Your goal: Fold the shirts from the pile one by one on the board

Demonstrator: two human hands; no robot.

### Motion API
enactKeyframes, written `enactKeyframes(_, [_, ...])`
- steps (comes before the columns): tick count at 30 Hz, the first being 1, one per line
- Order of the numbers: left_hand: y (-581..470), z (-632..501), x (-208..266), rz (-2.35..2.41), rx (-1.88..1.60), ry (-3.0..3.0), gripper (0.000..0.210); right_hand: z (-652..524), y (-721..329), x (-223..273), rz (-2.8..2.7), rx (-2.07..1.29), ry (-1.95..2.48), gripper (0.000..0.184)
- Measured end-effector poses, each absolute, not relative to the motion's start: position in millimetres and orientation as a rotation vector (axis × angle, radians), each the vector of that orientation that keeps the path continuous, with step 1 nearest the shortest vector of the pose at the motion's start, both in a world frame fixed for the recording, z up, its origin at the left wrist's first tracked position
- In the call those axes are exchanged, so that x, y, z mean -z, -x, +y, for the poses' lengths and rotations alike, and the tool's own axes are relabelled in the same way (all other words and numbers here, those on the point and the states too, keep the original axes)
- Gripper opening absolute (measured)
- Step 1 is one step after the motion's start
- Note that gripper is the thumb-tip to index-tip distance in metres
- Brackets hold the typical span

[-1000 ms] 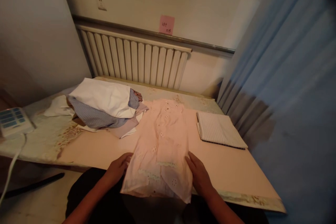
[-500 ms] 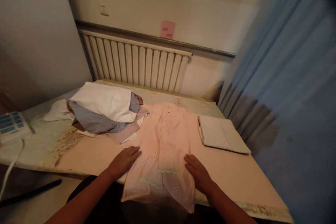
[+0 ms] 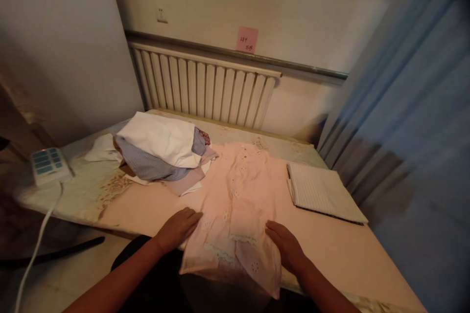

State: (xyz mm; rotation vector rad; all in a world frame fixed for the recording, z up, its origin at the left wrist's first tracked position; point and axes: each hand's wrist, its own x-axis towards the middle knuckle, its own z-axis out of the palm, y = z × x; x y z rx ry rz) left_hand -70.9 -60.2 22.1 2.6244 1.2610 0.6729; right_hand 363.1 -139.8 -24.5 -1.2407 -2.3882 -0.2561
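Note:
A light pink blouse point(image 3: 251, 181) with flower eyelets lies lengthwise before me, its collar toward the wall. Two scalloped pale trims cross its lower part, and the bottom hem droops over the table's near edge. At its left side, my left hand point(image 3: 178, 229) is closed on the fabric edge, fingers together. My right hand point(image 3: 287, 247) has the opposite edge between fingers and thumb, the thumb mostly hidden.
On the left is a heap of clothes point(image 3: 161, 139), white on top. A folded striped cloth point(image 3: 325, 190) lies right on the pink-covered table point(image 3: 330, 254). A white power strip point(image 3: 50, 165) sits far left; a radiator point(image 3: 205, 85) and blue curtain point(image 3: 411, 132) border the table.
My view has swung slightly left, so the scene sits farther right. Both hands have slid a little toward me along the blouse's sides, and the right fingers have drawn closer together.

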Motion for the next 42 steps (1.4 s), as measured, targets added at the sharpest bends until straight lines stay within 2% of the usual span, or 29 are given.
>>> enactKeyframes(5, [57.9, -88.5, -26.6, 1.75, -0.549, -1.961, 0.026, -140.3, -362.1, 22.3, -2.345, 0.274, 1.169, 0.04])
enactKeyframes(10, [59.4, -132.6, -13.1, 1.88, -0.521, -1.647, 0.019, -140.3, -359.7, 18.5, -2.317, 0.293, 1.135, 0.038])
enactKeyframes(17, [44.5, -153.2, 11.9, 1.883, -0.853, -1.281, 0.014, -140.9, -358.8, 17.9, -2.326, 0.339, 1.129, 0.036])
enactKeyframes(20, [37.6, -151.1, 9.8, 1.726, -0.977, -1.008, 0.026, -141.3, -358.6, 18.7, -2.328, 0.341, 1.146, 0.034])
enactKeyframes(23, [37.0, -149.8, -1.8, 1.412, -1.078, -0.847, 0.05, -141.3, -358.2, 18.9, -2.315, 0.33, 1.154, 0.034])
enactKeyframes(26, [41.5, -145.0, -14.8, 1.18, -1.043, -0.763, 0.08, -141.1, -357.9, 18.0, -2.308, 0.316, 1.153, 0.033])
enactKeyframes(28, [45.7, -138.6, -20.2, 1.119, -0.969, -0.765, 0.089, -141.3, -357.7, 17.1, -2.307, 0.31, 1.148, 0.033])
enactKeyframes(33, [52.7, -117.0, -21.5, 1.224, -0.805, -0.958, 0.077, -142.1, -358.2, 16.9, -2.289, 0.296, 1.159, 0.035])
enactKeyframes(39, [47.5, -97.7, -17.4, 1.378, -0.828, -1.226, 0.054, -141.1, -358.9, 17.7, -2.307, 0.307, 1.147, 0.036])
enactKeyframes(42, [42.0, -89.2, -17.7, 1.373, -0.732, -1.26, 0.049, -141.0, -357.7, 16.2, -2.309, 0.305, 1.15, 0.036])
